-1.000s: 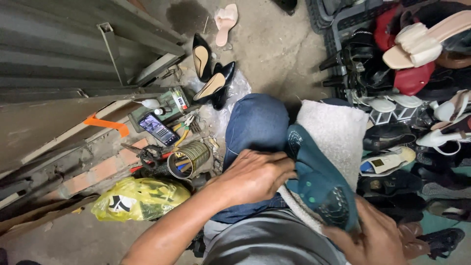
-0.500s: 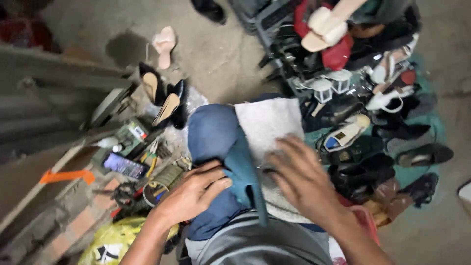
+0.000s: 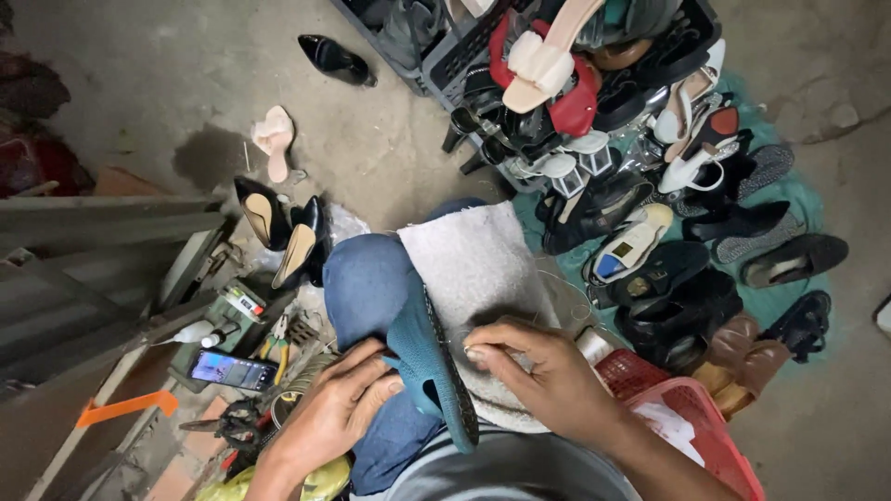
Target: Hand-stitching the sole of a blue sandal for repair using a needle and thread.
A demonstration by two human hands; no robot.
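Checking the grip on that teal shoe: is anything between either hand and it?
Nothing visible. The left hand grips the teal shoe directly from the side, and the right hand pinches at its sole edge over the grey cloth on the lap.

Faded blue denim trousers [image 3: 367, 288] and a grey striped shirt [image 3: 520, 473] are worn; both forearms are left bare.

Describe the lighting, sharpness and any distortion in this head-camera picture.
Head view: soft, even daylight, no harsh glare; left hand, right hand and the teal shoe fairly sharp; wide-angle lens bends the edges; dark patch on the concrete floor.
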